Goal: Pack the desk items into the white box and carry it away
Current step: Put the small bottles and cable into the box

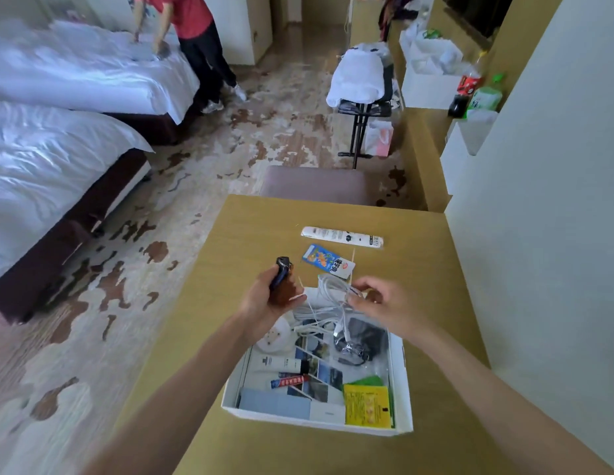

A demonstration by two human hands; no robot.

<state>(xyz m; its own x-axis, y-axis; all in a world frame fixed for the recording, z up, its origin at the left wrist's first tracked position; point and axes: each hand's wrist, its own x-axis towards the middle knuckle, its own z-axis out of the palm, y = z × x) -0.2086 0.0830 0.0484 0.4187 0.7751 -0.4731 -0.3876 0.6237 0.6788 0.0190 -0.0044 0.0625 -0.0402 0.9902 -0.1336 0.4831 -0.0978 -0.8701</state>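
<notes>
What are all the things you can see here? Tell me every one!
desk: one, tan, beneath everything.
white box: one, white, on the desk.
white cable: one, white, over the box.
dark gadget: one, black-blue, above the desk.
blue packet: one, blue-orange, on desk beyond box.
long packet: one, white, farther back on desk.
yellow packet: one, yellow, box's near-right corner.
white tube: one, white, inside box, left.
beds: two, white, room's left.
left hand: one, grips the dark gadget.
right hand: one, pinches the white cable.
</notes>
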